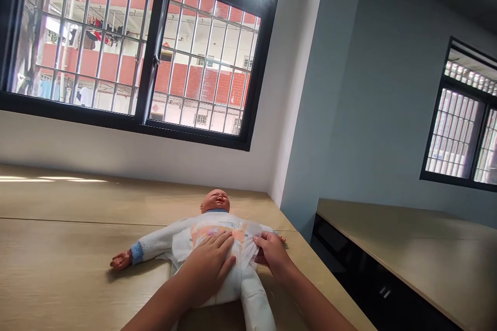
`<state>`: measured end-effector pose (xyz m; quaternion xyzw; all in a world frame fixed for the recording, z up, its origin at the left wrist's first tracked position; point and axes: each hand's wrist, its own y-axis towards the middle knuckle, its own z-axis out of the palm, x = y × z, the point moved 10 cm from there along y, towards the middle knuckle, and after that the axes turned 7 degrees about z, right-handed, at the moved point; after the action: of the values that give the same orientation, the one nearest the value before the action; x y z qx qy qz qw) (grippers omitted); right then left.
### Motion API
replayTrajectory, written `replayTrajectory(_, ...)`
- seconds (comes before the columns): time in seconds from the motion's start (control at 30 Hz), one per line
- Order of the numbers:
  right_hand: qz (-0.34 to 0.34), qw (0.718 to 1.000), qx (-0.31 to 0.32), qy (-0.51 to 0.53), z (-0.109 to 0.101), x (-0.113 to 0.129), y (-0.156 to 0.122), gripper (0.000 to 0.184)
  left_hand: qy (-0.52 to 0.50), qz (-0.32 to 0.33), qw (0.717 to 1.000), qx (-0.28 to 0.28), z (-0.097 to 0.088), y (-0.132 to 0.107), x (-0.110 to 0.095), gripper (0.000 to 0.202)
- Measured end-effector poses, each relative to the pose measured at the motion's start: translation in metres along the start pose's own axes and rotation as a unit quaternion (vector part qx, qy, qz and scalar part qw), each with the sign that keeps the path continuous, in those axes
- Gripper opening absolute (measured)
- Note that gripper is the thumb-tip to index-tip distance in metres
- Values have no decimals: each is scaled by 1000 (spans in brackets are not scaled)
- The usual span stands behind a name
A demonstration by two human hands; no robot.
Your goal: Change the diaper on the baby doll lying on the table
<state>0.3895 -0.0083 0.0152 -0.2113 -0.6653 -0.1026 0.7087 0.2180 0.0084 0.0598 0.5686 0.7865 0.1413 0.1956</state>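
While the table (58,279) spreads wide leftward, its right edge runs near the right hand (272,254), which pinches a diaper (200,232). Face-up on the table, a doll (250,292) lies lengthwise, head toward the wall (174,160), white-clothed, blue-cuffed; the left hand (213,257) rests flattened on the diaper's orange-printed front.

A person's left hand (209,258) and right hand (274,254) appear ungloved. The left forearm (165,297) and right forearm (316,297), slender and tapering, are likewise bare.
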Motion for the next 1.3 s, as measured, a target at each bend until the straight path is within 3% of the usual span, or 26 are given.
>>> replayTrajectory(0.1, 22, 999, 40, 3, 4, 0, -3, 24, -2, -3, 1000, 1, 0, 0, 0, 53)
replayTrajectory(0.27, 65, 981, 182, -32, 22, -6, -15, 46, -5, -7, 1000, 4, 0, 0, 1, 53)
replayTrajectory(0.33, 62, 977, 192, -62, 20, -7, -14, 49, -13, -6, 1000, -4, -1, 0, 1, 52)
replayTrajectory(0.5, 63, 981, 158, -97, 0, -6, -1, 38, -16, -3, 1000, -5, -1, 1, 1, 52)
replayTrajectory(0.77, -5, 979, 4, -205, -54, 4, 18, 15, -8, 1, 1000, -3, 1, 0, 1, 53)
replayTrajectory(0.97, -82, 949, -20, -303, -45, 3, 21, 13, -10, 0, 1000, -2, 1, 0, 1, 53)
replayTrajectory(1.2, -106, 928, -28, -356, -37, 1, 17, 12, -4, -5, 1000, 9, 1, 0, 0, 54)
replayTrajectory(1.3, -124, 926, -39, -355, -37, 12, 15, 13, -13, -3, 1000, 5, 0, 1, -1, 55)
